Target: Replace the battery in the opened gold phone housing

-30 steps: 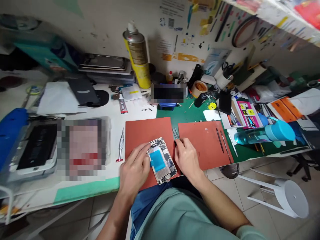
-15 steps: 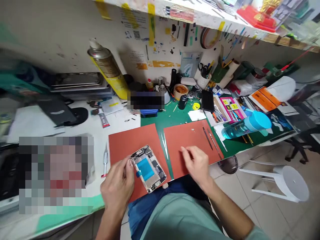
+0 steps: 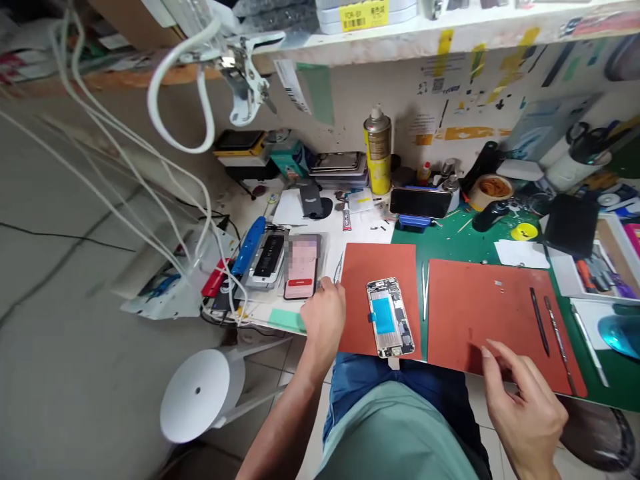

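Observation:
An opened phone frame (image 3: 403,327) with bare inner parts and a blue film lies on the left red-brown mat (image 3: 361,313), out of both hands. To its left, my left hand (image 3: 325,317) is closed over the lower end of a slim silver screwdriver (image 3: 339,268) on the white tabletop; my fingers hide its grip. My right hand (image 3: 525,393) is open and holds nothing, thumb and fingers apart, over the front edge of the right red-brown mat (image 3: 470,313). Tweezers (image 3: 425,293) lie between the mats.
A lit phone (image 3: 303,273) and a white phone part (image 3: 269,257) lie left of my left hand. White cables (image 3: 135,147) hang at the left. A spray can (image 3: 379,150) stands at the back. Slim tools (image 3: 559,343) lie on the right mat; a stool (image 3: 200,393) stands below.
My view has turned left. My left hand has let go of the phone frame, which now lies on the mat, and has moved left to the screwdriver. My right hand's fingers have spread.

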The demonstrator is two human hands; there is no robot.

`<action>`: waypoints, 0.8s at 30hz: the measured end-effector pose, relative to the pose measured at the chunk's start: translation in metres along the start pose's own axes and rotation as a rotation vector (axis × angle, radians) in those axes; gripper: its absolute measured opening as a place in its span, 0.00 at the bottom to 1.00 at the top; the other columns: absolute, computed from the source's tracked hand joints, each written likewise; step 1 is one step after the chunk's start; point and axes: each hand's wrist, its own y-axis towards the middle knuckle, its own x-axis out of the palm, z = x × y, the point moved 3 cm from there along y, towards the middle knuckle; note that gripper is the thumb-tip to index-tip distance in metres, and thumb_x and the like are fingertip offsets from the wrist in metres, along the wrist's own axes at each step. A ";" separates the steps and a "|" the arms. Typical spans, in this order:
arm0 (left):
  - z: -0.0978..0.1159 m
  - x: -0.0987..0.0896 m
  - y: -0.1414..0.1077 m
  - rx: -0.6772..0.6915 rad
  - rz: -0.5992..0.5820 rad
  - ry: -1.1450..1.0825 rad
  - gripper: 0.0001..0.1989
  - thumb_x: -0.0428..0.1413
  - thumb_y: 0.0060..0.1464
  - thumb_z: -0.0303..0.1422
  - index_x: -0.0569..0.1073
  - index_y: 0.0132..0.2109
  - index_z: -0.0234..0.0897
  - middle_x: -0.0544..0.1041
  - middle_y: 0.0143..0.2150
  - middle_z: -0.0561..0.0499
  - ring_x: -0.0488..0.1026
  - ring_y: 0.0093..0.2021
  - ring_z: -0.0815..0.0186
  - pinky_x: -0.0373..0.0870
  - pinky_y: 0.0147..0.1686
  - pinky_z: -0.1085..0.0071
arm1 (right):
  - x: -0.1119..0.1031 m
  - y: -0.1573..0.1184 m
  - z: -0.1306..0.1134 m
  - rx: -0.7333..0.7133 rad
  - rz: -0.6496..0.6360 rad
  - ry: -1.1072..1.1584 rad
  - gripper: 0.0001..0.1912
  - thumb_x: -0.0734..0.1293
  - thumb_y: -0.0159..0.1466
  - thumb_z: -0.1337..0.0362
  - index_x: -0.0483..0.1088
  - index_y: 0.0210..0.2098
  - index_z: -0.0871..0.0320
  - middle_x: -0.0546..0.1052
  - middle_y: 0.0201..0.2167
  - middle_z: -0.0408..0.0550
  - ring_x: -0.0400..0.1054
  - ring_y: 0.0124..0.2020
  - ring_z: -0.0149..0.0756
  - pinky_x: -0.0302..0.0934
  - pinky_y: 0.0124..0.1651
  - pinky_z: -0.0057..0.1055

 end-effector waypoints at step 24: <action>0.087 -0.021 -0.117 0.482 -0.973 -1.237 0.21 0.60 0.59 0.51 0.69 0.29 0.39 0.59 0.22 0.59 0.54 0.24 0.71 0.53 0.25 0.74 | 0.012 0.008 -0.038 -0.498 -0.145 0.264 0.26 0.64 0.73 0.73 0.70 0.69 0.57 0.86 0.52 0.60 0.84 0.52 0.46 0.82 0.49 0.39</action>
